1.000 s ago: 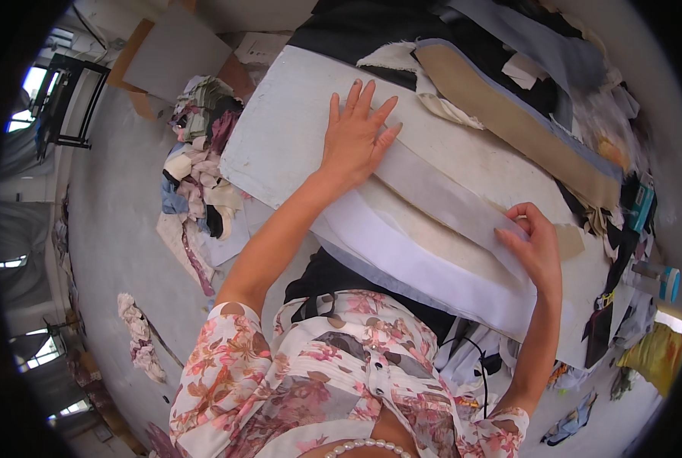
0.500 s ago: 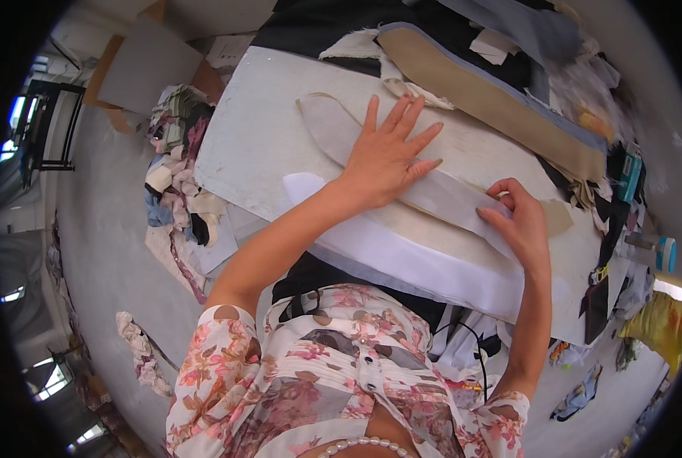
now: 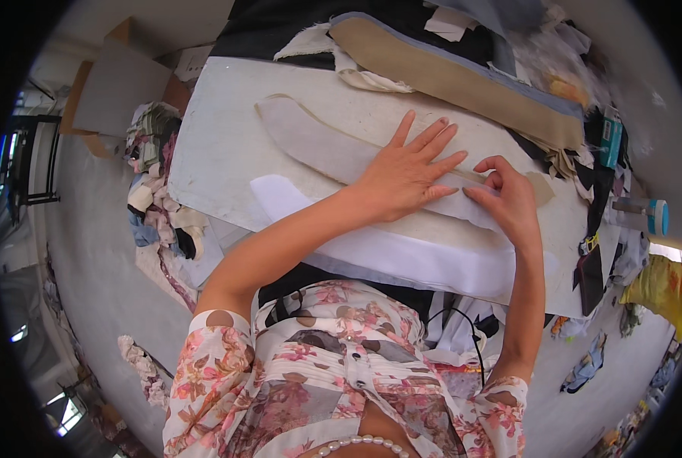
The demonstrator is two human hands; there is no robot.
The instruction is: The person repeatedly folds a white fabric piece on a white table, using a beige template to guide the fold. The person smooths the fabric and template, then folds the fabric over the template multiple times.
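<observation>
The wide-spread left hand hides part of the grey strip, this side of the tan strip; the curled right hand — gripping or not, I cannot tell — obscures the grey one's right end. It looks pale, curved, beige-edged.

I see one long pale-grey fabric strip, matte, gently curved, lying roughly flat. From its middle, rounded end points to 10 o'clock, other end to 4. Thin beige edging shows along its 12 o'clock side. Middle stretch is covered; I can't read that part.
</observation>
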